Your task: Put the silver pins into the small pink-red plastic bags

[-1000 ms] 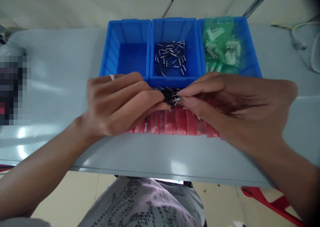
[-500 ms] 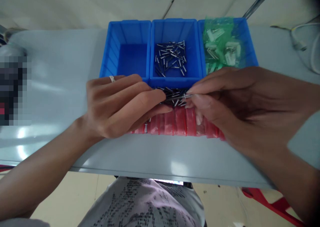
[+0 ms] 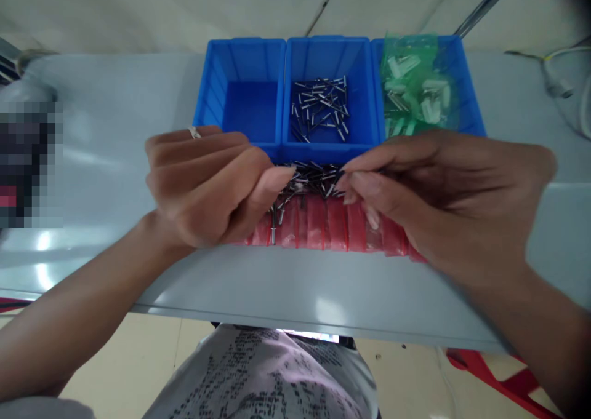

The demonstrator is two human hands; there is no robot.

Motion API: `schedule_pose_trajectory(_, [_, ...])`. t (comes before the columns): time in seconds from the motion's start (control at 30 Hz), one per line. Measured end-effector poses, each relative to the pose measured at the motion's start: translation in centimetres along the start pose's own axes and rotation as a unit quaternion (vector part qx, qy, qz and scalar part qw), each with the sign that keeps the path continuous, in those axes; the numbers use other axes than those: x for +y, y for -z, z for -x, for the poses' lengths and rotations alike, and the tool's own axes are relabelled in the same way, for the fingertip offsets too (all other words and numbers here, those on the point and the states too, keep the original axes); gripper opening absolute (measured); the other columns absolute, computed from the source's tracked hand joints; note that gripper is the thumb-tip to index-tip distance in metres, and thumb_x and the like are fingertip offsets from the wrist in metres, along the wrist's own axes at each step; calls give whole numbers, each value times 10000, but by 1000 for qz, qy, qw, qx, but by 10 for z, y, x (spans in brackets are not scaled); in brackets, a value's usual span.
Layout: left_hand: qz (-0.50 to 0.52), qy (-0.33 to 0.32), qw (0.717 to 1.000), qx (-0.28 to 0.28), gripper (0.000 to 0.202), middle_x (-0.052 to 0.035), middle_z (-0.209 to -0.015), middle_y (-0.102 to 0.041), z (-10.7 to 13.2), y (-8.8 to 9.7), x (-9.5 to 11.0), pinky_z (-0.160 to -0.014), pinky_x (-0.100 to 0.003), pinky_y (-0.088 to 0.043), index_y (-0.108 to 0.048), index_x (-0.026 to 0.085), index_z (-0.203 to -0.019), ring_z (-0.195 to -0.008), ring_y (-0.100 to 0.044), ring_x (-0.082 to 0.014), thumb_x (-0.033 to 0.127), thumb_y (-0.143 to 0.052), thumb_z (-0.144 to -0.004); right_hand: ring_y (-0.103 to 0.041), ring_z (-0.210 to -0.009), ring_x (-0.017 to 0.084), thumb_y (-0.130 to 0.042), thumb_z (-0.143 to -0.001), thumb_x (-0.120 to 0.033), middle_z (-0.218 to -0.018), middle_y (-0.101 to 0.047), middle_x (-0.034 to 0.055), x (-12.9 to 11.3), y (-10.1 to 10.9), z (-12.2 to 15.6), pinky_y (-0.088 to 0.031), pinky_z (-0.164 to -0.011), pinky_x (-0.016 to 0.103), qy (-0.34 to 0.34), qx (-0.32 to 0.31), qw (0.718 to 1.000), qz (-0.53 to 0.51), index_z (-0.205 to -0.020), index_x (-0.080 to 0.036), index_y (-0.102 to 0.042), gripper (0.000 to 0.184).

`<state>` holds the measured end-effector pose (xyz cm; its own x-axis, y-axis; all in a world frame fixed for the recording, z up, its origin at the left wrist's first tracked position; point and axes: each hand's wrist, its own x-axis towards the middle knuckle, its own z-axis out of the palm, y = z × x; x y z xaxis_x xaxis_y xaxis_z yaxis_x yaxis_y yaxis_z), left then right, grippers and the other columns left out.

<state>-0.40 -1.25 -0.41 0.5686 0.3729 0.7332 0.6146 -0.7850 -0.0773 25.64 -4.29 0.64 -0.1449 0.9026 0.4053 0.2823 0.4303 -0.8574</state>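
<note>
The right hand (image 3: 438,203) has its fingertips (image 3: 351,185) bunched tight against the steel rivets (image 3: 309,182), though a pinch can't be confirmed; the left hand (image 3: 207,185) curls in, its fingers (image 3: 277,179) pressed together, just as near; the rivets lie jumbled between both hands, long axes mostly sideways, on red plastic bags (image 3: 323,225) against the blue bin (image 3: 327,154); more rivets (image 3: 318,108) sit inside it.
</note>
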Motion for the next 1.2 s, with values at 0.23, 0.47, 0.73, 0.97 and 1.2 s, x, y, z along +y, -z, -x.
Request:
schedule_pose_trajectory(0.23, [-6,19,1000,6,307,52,-632,-420,-4,-2,-4,-586,-296,-257,-521,202,-755,-558,-479,-51,175,-647,-1034,-796,-891,153,-725,-1001,-130,-1044,-844,-24,5,3,-3,-682,-730,299,127,-56,983,124,-1103,-297,-824,219])
schedule_pose_trajectory(0.47, [-2,28,1000,-5,159,13,-699,-548,-7,-3,-8,-618,-329,-342,-627,194,-834,-663,-574,-128,168,-665,-987,-763,-1081,262,-723,-1001,-122,-1221,-776,138,23,-2,6,-699,-930,440,296,-220,871,324,-1395,-150,-733,395])
schedule_pose_trajectory(0.73, [-20,11,1000,7,127,36,-698,-531,-3,-3,-5,-597,-270,-412,-631,193,-853,-686,-671,-129,165,-687,-964,-761,-1017,236,-688,-1013,-82,-1104,-797,91,23,-3,6,-675,-888,394,316,-189,866,337,-1342,-121,-722,334])
schedule_pose_trajectory(0.97, [-6,-64,997,-36,249,-31,-885,-758,-9,2,-3,-578,-320,-550,-707,119,-1165,-772,-774,-220,270,-763,-974,-799,-954,137,-755,-1002,-126,-1085,-835,1,5,4,0,-670,-853,273,214,-92,934,271,-1138,-244,-787,183])
schedule_pose_trajectory(1.2, [15,-86,995,-42,185,-5,-918,-760,-11,0,1,-589,-335,-596,-652,174,-1086,-783,-778,-207,232,-782,-968,-788,-855,137,-785,-995,-170,-998,-842,-43,-4,5,1,-703,-773,323,86,-55,982,157,-1050,-278,-804,123])
